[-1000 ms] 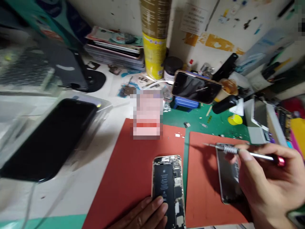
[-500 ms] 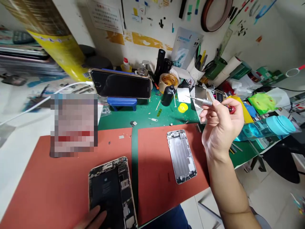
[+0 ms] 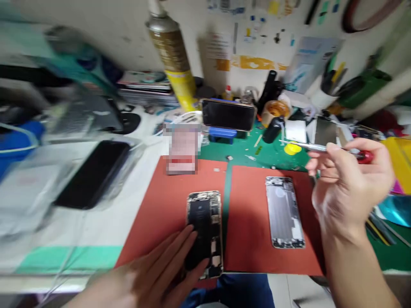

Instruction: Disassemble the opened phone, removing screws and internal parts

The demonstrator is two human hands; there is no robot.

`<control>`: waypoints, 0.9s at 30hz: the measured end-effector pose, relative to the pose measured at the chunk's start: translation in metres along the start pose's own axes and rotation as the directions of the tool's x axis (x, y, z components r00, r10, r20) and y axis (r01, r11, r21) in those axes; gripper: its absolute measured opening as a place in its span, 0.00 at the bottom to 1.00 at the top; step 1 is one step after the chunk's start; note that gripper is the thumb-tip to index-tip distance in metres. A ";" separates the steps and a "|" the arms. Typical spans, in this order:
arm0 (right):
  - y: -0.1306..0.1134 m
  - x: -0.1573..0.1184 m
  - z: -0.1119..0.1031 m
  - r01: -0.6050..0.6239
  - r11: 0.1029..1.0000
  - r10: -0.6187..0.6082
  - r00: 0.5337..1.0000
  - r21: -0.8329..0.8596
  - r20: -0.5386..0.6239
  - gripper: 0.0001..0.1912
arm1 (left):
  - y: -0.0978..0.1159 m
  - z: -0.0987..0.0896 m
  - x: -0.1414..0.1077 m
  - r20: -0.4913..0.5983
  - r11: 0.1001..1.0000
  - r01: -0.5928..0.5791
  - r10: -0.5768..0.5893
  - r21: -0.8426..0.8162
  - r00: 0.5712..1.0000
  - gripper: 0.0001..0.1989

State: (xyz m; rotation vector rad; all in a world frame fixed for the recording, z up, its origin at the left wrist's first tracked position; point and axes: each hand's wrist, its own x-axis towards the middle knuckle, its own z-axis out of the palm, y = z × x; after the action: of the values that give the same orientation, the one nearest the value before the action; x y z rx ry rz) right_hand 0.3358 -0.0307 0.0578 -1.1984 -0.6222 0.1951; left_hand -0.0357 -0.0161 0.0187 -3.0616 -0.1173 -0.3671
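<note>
An opened phone (image 3: 199, 214) lies on the left red mat, its black battery and circuit board exposed. My left hand (image 3: 163, 261) rests on its left and lower part, fingers stretched out and thumb apart. On the right mat, a bare silver phone housing (image 3: 284, 214) lies face up. Raised above and to the right of that housing, my right hand (image 3: 349, 179) is closed around a precision screwdriver (image 3: 316, 147). The driver's thin tip points left, and its red end shows behind the fingers.
Behind the mats, a phone (image 3: 228, 114) leans on a blue stand (image 3: 222, 133). A black bottle (image 3: 272, 129) and a yellow lid (image 3: 292, 148) stand on the green surface. At left lies a dark phone (image 3: 94, 175); a tall spray can (image 3: 173, 55) stands at the back.
The view has swung left, bringing the left side of the table into sight. More of my left hand now shows on the opened phone. My right hand still holds the screwdriver.
</note>
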 end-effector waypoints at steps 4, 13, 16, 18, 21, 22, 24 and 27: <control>0.002 -0.014 0.006 0.036 0.997 -0.034 0.999 -0.067 0.029 0.11 | -0.002 -0.014 0.010 0.053 0.996 -0.071 0.068 0.060 0.996 0.25; 0.019 -0.025 0.006 0.107 0.981 -0.074 0.979 -0.165 0.192 0.15 | 0.007 0.006 -0.002 -0.083 0.998 -0.041 0.045 0.056 0.996 0.18; 0.024 -0.030 0.008 0.109 0.976 -0.053 0.960 -0.190 0.275 0.16 | 0.006 0.010 -0.006 -0.113 0.999 0.011 -0.006 0.040 0.994 0.18; 0.024 -0.035 0.009 0.116 0.973 -0.048 0.948 -0.200 0.316 0.17 | 0.005 0.014 -0.008 -0.152 0.999 0.043 -0.040 0.013 0.988 0.18; 0.015 -0.047 0.009 0.140 0.956 -0.021 0.908 -0.257 0.418 0.16 | 0.004 0.021 -0.009 -0.180 0.996 0.079 -0.086 -0.046 0.980 0.18; 0.011 -0.052 0.010 0.170 0.944 -0.020 0.886 -0.283 0.464 0.16 | 0.003 0.023 -0.009 -0.180 0.994 0.089 -0.100 -0.067 0.979 0.18; 0.001 -0.062 0.012 0.269 0.907 -0.038 0.817 -0.324 0.575 0.15 | 0.002 0.026 -0.009 -0.174 0.988 0.110 -0.127 -0.106 0.976 0.20; -0.011 -0.076 0.024 0.469 0.826 -0.094 0.662 -0.313 0.744 0.14 | 0.001 0.027 -0.009 -0.181 0.984 0.119 -0.142 -0.133 0.973 0.20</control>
State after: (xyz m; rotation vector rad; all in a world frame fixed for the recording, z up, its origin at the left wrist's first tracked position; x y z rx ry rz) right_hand 0.2589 -0.0503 0.0471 -1.4787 -1.6260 0.2302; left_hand -0.0385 -0.0158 -0.0093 -3.1241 -0.2994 -0.6974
